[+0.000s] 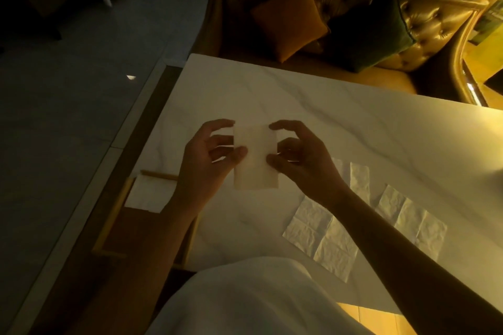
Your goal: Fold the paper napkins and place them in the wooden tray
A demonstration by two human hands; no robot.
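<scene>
White folded paper napkin is being pinched by left hand and right hand near the left edge of the marble tabletop, probably needing squared edges before entering the pale wooden tray

This looks like a fancy sitting room. Past the left hand and right hand stands a shiny gold sofa with an orange cushion and a green cushion. A white stone table lies under them.
</scene>
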